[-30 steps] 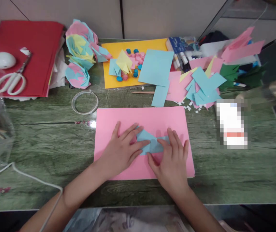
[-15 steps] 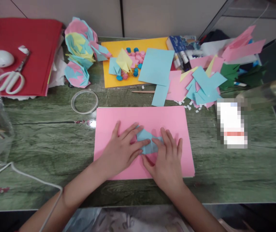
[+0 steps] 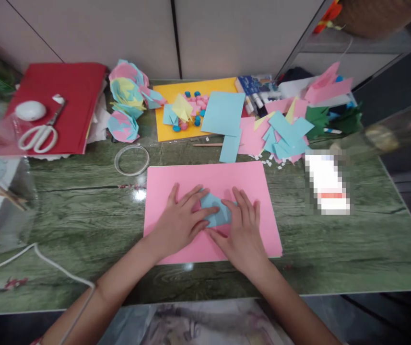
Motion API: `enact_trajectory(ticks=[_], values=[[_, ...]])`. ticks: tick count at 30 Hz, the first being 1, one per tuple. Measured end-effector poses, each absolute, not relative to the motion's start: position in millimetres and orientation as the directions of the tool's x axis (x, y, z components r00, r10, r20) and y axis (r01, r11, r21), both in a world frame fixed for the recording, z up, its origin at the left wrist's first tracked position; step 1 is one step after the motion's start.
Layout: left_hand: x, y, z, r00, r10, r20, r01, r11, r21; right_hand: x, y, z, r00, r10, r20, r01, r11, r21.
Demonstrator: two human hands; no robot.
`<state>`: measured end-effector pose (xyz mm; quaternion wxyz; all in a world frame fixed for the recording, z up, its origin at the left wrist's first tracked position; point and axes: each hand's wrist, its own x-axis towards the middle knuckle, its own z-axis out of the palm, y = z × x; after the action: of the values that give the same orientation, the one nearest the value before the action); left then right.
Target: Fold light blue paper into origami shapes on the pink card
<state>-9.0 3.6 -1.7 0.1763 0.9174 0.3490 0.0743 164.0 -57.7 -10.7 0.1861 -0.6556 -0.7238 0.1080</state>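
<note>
A small folded piece of light blue paper [image 3: 215,218] lies on a stack of pink paper sheets [image 3: 241,177]. My left hand [image 3: 181,218] rests flat on its left side, fingers spread, with fingertips touching the blue paper. On the right, my right hand [image 3: 243,230] lies over the paper's right part, fingers stretched out and thumb near its lower edge. Both hands are open and press the paper down from above. Part of the blue paper is hidden under the fingers.
Behind the pink stack lie a roll of tape [image 3: 132,160], a wooden stick [image 3: 208,144] and blue sheets [image 3: 224,112]. Scissors [image 3: 40,136] rest on red paper [image 3: 70,86] at the left. Folded paper pieces [image 3: 284,136] and a blurred-out phone [image 3: 327,182] are at the right. A white cable [image 3: 61,268] crosses my left forearm.
The camera view has tilted and shifted, so the far objects appear lower. My right hand's index finger has moved slightly on the blue paper; both hands otherwise keep their places.
</note>
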Motion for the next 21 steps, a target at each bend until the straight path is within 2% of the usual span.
enact_trajectory(ticks=[2,6,10,14,17,21], values=[[-10.3,2.2,-1.5,0.742,0.669,0.027,0.614,-0.696,0.372,177.5,-59.7,-11.5,-0.110,0.982,0.156,0.889,0.167,-0.427],[-11.4,-1.5,1.1,0.727,0.685,0.048,0.622,-0.687,0.377,210.6,-62.3,-10.6,-0.233,0.947,0.220,0.861,0.306,-0.406],[-7.9,-5.8,6.2,0.713,0.694,0.099,0.631,-0.697,0.340,227.4,-58.1,-6.0,-0.384,0.901,0.203,0.845,0.431,-0.315],[-4.4,-8.5,12.2,0.748,0.651,0.131,0.595,-0.744,0.304,228.4,-50.9,0.1,-0.501,0.830,0.245,0.818,0.547,-0.181],[-4.1,-9.4,15.2,0.774,0.619,0.135,0.571,-0.774,0.273,227.2,-49.1,7.5,-0.518,0.818,0.250,0.815,0.561,-0.148],[-3.9,-7.4,16.6,0.787,0.597,0.154,0.563,-0.798,0.215,221.2,-51.8,17.7,-0.459,0.848,0.264,0.831,0.515,-0.209]])
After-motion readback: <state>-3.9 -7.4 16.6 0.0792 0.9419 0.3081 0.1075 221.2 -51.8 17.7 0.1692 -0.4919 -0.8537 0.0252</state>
